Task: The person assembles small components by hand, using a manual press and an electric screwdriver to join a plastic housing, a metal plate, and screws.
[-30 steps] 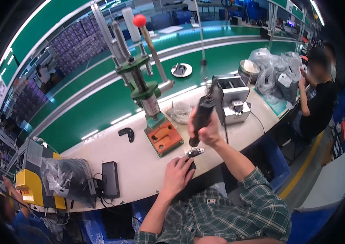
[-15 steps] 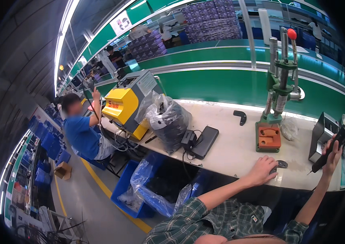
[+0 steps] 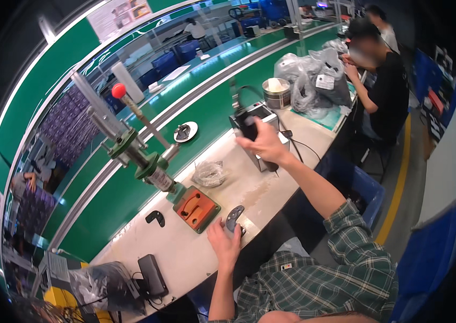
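My left hand rests at the table's front edge with thumb and fingers apart, holding nothing I can see. Right by its fingertips lies a dark curved plastic piece; a small dark bit shows beside the thumb. My right hand is wrapped round a black electric screwdriver, raised before a metal box; its lower end is partly hidden by the hand. Left of centre stands a green hand press with a red-knobbed lever and an orange fixture on its base.
Another dark angled piece lies left of the press. Behind the fixture is a clear plastic bag. A black case and a filled bag sit at the left end. A tin, grey bags and a co-worker are at far right.
The view has swung to the right and tilted. My right hand has brought the screwdriver up in front of the metal box. My left hand's fingers have spread beside the curved piece.
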Action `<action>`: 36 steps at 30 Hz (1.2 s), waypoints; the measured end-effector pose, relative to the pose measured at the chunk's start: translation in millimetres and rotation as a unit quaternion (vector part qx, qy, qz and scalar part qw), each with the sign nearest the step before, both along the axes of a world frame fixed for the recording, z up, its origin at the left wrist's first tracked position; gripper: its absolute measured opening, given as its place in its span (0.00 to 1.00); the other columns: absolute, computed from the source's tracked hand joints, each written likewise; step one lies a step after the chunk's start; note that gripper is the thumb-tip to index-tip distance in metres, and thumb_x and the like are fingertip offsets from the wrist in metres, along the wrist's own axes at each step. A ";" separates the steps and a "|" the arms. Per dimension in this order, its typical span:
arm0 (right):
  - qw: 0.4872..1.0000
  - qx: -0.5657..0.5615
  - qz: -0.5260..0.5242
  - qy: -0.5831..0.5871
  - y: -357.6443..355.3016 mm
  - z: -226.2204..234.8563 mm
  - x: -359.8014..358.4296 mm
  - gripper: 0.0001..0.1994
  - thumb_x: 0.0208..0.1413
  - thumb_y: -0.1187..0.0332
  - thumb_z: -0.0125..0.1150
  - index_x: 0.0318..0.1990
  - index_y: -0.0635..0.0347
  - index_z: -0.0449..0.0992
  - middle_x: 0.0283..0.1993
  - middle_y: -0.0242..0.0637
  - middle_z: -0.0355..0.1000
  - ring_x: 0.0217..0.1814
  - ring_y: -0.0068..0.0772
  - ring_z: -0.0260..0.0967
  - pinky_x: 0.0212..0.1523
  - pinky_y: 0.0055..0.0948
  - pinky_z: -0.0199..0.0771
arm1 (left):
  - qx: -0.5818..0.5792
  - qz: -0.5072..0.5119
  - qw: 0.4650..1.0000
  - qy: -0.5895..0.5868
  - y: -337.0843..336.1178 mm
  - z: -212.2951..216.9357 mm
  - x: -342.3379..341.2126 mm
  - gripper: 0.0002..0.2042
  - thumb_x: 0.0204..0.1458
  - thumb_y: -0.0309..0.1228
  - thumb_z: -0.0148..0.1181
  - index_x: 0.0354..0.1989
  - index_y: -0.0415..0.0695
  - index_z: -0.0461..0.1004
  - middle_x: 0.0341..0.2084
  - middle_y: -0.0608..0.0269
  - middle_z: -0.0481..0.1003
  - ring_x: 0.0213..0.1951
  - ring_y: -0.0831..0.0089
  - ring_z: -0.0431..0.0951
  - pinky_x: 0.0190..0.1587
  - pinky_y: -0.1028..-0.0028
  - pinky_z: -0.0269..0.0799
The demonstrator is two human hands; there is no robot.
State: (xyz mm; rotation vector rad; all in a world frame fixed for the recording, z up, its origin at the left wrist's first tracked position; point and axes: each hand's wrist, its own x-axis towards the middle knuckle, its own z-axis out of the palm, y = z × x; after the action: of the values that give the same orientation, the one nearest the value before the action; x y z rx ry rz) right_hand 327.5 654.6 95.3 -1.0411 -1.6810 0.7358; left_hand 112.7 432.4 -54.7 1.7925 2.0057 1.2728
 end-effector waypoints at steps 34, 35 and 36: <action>0.943 0.251 -0.198 -0.090 121.6 -169.9 79.6 0.27 0.70 0.56 0.65 0.68 0.66 0.72 0.64 0.47 0.72 0.66 0.41 0.71 0.68 0.36 0.66 | -0.061 -0.164 0.775 -0.607 -22.6 20.5 4.5 0.20 0.62 0.23 0.65 0.63 0.38 0.73 0.47 0.65 0.81 0.51 0.79 0.80 0.52 0.79 0.76; 0.946 0.234 -0.211 -0.076 115.4 -168.0 86.9 0.26 0.69 0.58 0.66 0.67 0.66 0.72 0.63 0.49 0.72 0.64 0.43 0.72 0.67 0.37 0.68 | -0.060 -0.181 0.750 -0.633 -21.3 14.8 5.1 0.22 0.61 0.23 0.65 0.65 0.39 0.72 0.51 0.61 0.81 0.50 0.79 0.80 0.51 0.78 0.77; 0.940 0.273 -0.190 -0.078 113.6 -166.5 84.8 0.24 0.69 0.59 0.66 0.65 0.66 0.74 0.63 0.50 0.72 0.62 0.47 0.72 0.66 0.39 0.69 | -0.067 -0.162 0.741 -0.648 -25.8 7.5 -0.5 0.21 0.60 0.23 0.66 0.62 0.39 0.75 0.50 0.60 0.81 0.48 0.77 0.81 0.52 0.75 0.77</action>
State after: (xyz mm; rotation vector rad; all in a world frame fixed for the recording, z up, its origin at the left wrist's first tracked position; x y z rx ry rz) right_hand 412.3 768.3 -71.1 -0.9887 -1.6127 -0.0728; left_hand 112.2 406.6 -47.1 0.6292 0.8690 1.4958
